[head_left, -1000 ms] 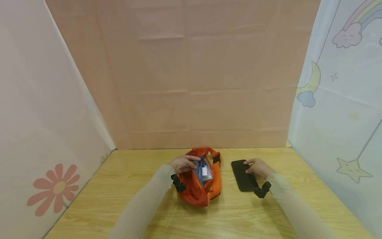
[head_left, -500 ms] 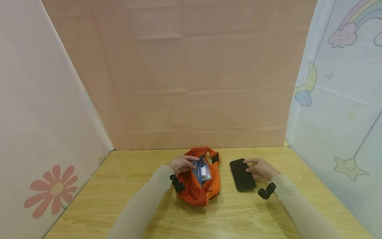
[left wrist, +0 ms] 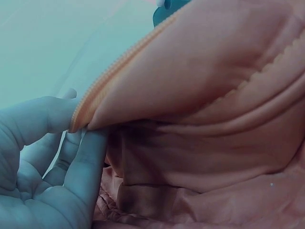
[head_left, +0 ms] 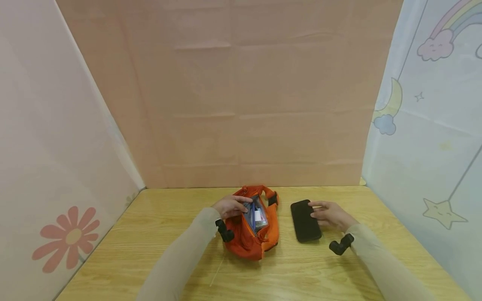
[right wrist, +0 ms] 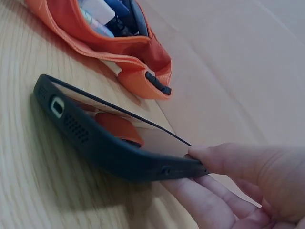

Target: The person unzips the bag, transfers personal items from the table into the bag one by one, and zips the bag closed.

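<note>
Two bare hands in pale sleeves are working over a wood-grain bench. An orange belt bag is lying open near the middle of the bench's far edge, its black buckle facing the right edge. The person's left grip is pinching the bag's zippered rim between thumb and fingers, holding the mouth apart. Inside, a white item is showing among other contents.

To the right of the bag, between it and the bench's right edge, the right grip is grasping a black-cased smartphone, thumb on the screen and fingers underneath. The phone is tilting, its held side raised off the bench; its glossy screen is reflecting orange.

A tan backdrop is standing behind the far edge. Side panels are displaying a red flower at left and a yellow star at right.
</note>
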`<state>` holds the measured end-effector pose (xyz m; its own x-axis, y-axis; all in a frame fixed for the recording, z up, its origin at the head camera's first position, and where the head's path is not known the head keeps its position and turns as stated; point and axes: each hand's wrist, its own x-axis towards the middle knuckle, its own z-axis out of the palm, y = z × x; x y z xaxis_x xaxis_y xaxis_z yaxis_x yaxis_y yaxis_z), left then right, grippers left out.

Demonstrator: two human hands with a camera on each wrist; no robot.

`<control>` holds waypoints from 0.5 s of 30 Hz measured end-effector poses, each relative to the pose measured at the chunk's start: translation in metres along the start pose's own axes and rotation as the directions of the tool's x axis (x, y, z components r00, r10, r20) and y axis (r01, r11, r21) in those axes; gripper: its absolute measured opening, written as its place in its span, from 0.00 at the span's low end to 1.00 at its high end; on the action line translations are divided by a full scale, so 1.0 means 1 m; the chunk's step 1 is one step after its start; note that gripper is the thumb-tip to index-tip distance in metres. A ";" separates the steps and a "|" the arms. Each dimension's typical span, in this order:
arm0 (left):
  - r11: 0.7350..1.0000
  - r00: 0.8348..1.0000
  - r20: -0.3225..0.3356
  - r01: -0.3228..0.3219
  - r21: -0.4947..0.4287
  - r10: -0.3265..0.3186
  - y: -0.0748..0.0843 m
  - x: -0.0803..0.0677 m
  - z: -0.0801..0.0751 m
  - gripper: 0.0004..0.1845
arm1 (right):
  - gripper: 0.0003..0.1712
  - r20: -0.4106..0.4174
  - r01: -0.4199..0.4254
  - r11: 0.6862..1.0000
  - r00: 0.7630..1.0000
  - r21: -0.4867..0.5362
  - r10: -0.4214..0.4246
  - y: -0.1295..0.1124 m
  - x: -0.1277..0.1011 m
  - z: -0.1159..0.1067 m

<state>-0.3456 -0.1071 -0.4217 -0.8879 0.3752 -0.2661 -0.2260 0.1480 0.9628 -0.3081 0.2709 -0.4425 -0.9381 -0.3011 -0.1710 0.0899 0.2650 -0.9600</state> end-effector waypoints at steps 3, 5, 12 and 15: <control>1.000 1.000 -0.005 -0.001 0.001 0.001 0.000 0.000 0.000 0.23 | 0.33 0.011 0.018 1.000 1.000 0.008 -0.018 -0.002 -0.001 0.002; 1.000 1.000 -0.005 -0.002 -0.002 0.002 -0.001 0.000 0.000 0.22 | 0.34 0.014 0.030 1.000 0.999 0.006 -0.030 -0.002 -0.001 0.004; 1.000 1.000 0.003 0.000 -0.003 0.000 -0.001 0.000 0.000 0.23 | 0.35 0.034 0.043 0.998 0.998 0.049 -0.045 -0.006 0.001 0.011; 1.000 1.000 0.008 0.000 -0.005 0.000 -0.001 0.000 -0.001 0.23 | 0.35 0.033 0.048 0.996 0.998 0.074 -0.050 -0.011 0.002 0.017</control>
<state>-0.3460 -0.1079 -0.4225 -0.8849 0.3822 -0.2662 -0.2277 0.1435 0.9631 -0.3051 0.2518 -0.4356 -0.9299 -0.3443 -0.1296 0.0693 0.1819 -0.9809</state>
